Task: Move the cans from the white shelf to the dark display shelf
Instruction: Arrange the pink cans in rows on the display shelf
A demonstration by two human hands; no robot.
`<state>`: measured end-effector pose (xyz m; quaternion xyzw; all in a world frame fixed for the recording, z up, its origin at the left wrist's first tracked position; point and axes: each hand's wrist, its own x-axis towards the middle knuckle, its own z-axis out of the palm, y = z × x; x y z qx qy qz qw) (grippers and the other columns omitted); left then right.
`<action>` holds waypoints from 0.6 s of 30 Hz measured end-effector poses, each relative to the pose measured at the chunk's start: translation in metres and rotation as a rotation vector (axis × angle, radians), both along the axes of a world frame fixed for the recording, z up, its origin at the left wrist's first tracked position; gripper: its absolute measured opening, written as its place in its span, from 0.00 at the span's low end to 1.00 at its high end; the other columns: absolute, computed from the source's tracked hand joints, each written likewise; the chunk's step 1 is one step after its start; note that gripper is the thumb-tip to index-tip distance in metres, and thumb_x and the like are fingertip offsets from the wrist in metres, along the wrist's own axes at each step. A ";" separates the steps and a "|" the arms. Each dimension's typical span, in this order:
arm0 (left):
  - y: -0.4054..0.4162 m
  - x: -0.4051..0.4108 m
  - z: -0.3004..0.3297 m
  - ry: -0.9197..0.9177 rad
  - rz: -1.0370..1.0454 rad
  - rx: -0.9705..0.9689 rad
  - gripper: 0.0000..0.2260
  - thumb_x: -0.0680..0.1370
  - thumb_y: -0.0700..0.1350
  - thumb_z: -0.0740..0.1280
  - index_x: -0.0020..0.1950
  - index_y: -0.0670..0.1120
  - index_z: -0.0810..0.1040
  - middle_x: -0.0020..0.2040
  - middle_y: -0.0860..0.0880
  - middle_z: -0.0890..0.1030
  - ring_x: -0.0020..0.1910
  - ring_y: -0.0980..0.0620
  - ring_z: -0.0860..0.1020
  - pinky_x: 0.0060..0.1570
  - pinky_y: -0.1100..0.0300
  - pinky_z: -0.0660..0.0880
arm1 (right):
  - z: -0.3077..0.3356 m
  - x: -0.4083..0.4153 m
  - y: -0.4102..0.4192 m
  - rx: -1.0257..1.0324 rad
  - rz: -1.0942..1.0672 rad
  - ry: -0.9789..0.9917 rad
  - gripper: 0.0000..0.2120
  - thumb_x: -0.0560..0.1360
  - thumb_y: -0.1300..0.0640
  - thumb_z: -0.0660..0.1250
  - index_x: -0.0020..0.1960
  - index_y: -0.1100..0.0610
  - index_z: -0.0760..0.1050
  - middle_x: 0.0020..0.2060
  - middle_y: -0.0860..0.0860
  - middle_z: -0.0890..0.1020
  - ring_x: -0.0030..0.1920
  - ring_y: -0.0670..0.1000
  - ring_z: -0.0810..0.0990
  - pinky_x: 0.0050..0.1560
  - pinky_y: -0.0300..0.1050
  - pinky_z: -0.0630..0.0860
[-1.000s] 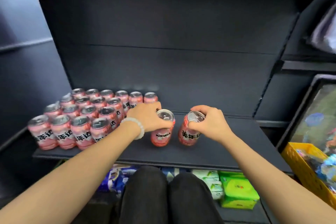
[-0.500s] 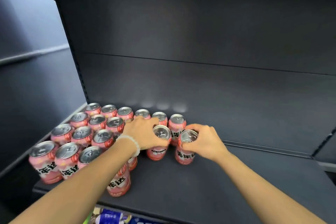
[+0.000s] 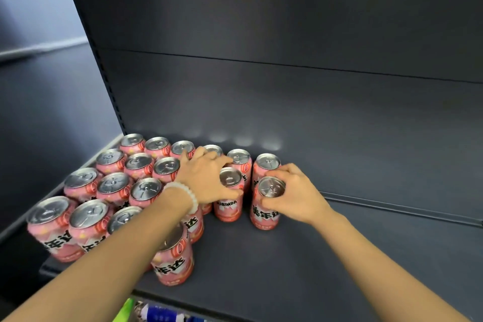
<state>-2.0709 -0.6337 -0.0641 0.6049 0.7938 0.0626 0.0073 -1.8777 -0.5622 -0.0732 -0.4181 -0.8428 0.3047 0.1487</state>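
Several pink soda cans stand in rows on the left half of the dark display shelf. My left hand, with a white bead bracelet at the wrist, grips the top of one pink can that stands upright on the shelf. My right hand grips the top of a second pink can just to its right, also upright on the shelf. Both held cans sit directly in front of the back row's last cans. The white shelf is out of view.
The shelf's dark back panel rises behind the cans, and a slotted upright bounds the left side. Bare shelf surface stretches to the right of my right hand. Colourful packets show on a lower level under the front edge.
Both hands have carried their cans from near the shelf's front edge to the back, against the rear row. The camera has moved closer and turned left.
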 end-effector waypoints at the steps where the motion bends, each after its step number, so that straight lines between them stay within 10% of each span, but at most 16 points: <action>1: 0.000 0.001 -0.001 0.036 0.000 -0.004 0.34 0.65 0.70 0.67 0.68 0.59 0.68 0.67 0.55 0.69 0.70 0.51 0.61 0.70 0.41 0.53 | 0.000 0.001 0.002 -0.022 0.026 -0.022 0.23 0.64 0.53 0.74 0.58 0.45 0.77 0.53 0.46 0.71 0.54 0.46 0.74 0.56 0.37 0.69; 10: 0.004 -0.005 0.002 -0.331 -0.075 0.000 0.37 0.66 0.48 0.76 0.71 0.58 0.63 0.61 0.52 0.75 0.68 0.47 0.60 0.64 0.54 0.64 | -0.005 -0.001 0.004 0.100 -0.111 -0.136 0.27 0.64 0.39 0.74 0.59 0.49 0.74 0.51 0.50 0.74 0.53 0.52 0.76 0.51 0.43 0.72; 18: 0.003 0.006 0.001 -0.063 0.008 0.028 0.36 0.65 0.62 0.74 0.69 0.57 0.65 0.65 0.54 0.71 0.69 0.48 0.60 0.66 0.45 0.58 | -0.002 0.004 0.009 -0.017 0.001 -0.045 0.19 0.66 0.46 0.75 0.55 0.46 0.77 0.52 0.50 0.80 0.52 0.48 0.77 0.48 0.36 0.69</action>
